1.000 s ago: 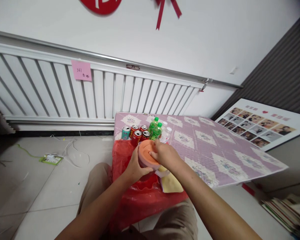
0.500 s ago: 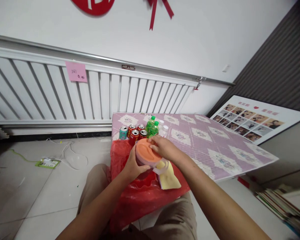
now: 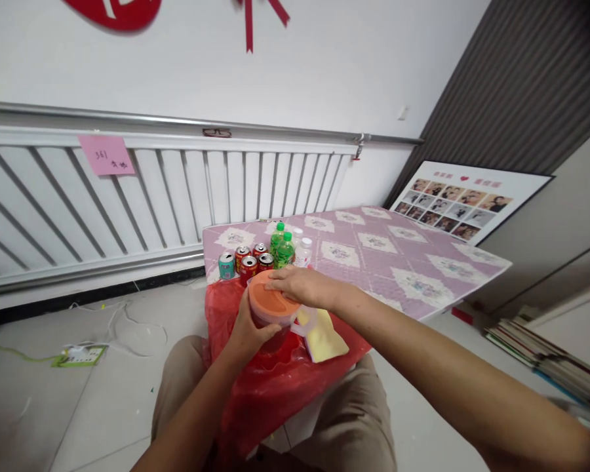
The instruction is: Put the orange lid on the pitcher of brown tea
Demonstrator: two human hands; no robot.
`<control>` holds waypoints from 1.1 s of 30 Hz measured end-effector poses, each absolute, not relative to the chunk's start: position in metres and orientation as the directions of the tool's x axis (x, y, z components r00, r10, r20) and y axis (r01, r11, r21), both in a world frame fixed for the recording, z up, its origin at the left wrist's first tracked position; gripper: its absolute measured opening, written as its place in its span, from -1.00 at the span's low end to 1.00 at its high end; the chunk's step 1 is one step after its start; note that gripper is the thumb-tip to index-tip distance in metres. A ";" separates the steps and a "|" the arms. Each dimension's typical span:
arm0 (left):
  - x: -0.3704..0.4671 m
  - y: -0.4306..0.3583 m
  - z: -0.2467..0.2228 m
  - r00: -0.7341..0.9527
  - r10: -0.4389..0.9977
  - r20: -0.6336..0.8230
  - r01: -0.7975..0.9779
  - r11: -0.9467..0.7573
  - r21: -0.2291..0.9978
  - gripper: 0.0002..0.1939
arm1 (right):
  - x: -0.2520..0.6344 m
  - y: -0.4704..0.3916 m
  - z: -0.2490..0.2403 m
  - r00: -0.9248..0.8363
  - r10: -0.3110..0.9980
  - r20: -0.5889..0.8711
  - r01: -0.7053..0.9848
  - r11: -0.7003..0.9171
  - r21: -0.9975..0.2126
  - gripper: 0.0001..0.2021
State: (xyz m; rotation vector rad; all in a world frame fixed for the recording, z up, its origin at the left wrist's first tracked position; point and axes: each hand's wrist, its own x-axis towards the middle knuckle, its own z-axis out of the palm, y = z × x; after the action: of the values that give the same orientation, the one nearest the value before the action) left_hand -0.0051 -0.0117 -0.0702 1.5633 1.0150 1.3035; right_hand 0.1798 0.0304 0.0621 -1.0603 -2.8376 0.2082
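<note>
The round clear plastic container (image 3: 275,321) is gripped by the left hand (image 3: 246,328) at the table's near-left corner; the right hand (image 3: 299,286) fingers are spread flat on its orange lid (image 3: 270,303). Uneven pressure could tip it.

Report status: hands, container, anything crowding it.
Left hand grips the container from the side. Right hand rests on its orange lid. Cans and green bottles stand just behind; yellow cloth alongside.

The red wall decoration (image 3: 111,8) at upper left is cut off by the top edge, as is the red ribbon (image 3: 255,16). Writing on the pink note (image 3: 106,155) is too small to read. The container (image 3: 270,314) body is mostly hidden behind the left hand (image 3: 248,328) (only its orange lid shows). The books (image 3: 545,354) at lower right blur.
</note>
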 end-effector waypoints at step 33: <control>-0.002 -0.010 -0.072 0.136 0.941 0.311 -0.076 -0.303 0.950 0.19 | 0.145 0.019 0.084 -0.564 0.807 -0.172 0.744 0.588 0.317 -0.68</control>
State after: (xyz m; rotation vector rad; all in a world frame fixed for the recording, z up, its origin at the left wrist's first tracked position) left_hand -0.0020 -0.0095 -0.0716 1.4575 0.8944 1.3445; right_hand 0.1452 0.0186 0.0844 -1.5391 -3.0597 -0.3644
